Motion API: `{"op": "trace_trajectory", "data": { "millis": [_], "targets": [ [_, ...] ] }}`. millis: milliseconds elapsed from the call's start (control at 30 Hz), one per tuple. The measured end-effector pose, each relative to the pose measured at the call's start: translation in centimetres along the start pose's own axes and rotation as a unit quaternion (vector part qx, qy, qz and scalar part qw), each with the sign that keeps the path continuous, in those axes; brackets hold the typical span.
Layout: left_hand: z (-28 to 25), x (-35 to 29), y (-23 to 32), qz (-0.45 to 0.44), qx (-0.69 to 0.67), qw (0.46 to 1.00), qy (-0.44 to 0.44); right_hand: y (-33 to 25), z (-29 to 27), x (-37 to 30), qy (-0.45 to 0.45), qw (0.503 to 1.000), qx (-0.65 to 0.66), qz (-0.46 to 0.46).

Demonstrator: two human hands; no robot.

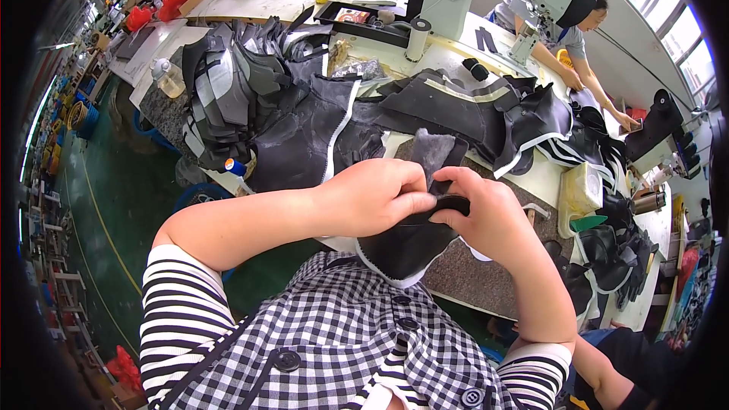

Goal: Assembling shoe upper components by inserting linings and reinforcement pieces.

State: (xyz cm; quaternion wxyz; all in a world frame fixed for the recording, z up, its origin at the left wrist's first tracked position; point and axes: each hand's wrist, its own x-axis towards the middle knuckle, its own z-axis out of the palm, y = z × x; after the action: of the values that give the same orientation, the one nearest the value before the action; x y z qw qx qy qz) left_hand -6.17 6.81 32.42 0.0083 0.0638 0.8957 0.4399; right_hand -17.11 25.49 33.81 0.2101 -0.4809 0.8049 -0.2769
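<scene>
Close in front of my body, a black shoe upper [406,249] with a white strip along its lower edge is held up between both hands. My left hand [383,197] pinches its top edge, thumb and fingers pressed together. Right beside it, my right hand [486,209] grips the same edge between curled fingers and thumb. A grey fuzzy lining piece [433,150] stands up beyond my fingers; whether it is joined to the upper is hidden. Behind it, more black uppers [543,125] with white edging lie across the white table.
A heap of grey and black cut pieces [235,83] covers the table's left side. Further back are a black tray [368,24], a thread cone [417,39] and a sewing machine [448,4]. At right stand a yellowish container [581,196] and, beyond, another person [573,53].
</scene>
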Motion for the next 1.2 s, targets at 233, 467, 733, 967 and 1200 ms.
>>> {"op": "trace_trajectory", "data": {
  "millis": [233, 467, 733, 967, 1200],
  "targets": [
    [0.3, 0.8, -0.2, -0.132, -0.085, 0.988, -0.002, -0.7, 0.0, -0.3, 0.011, 1.000, 0.014, 0.017],
    [0.9, 1.3, -1.8, -0.193, -0.154, 0.969, 0.023, -0.2, 1.3, -1.0, 0.034, 0.993, -0.008, -0.112],
    [0.6, 0.6, -1.3, -0.092, -0.199, 0.976, 0.019, 0.9, 0.3, 0.0, 0.041, 0.997, 0.060, -0.015],
    [-0.3, 0.2, -1.7, 0.054, 0.077, 0.992, 0.088, 0.9, -0.6, -0.2, 0.003, 0.988, 0.152, 0.013],
    [-1.7, 1.0, -0.6, 0.098, 0.038, 0.993, 0.051, 0.2, -2.9, 0.6, -0.072, 0.989, 0.129, -0.020]
  ]
}}
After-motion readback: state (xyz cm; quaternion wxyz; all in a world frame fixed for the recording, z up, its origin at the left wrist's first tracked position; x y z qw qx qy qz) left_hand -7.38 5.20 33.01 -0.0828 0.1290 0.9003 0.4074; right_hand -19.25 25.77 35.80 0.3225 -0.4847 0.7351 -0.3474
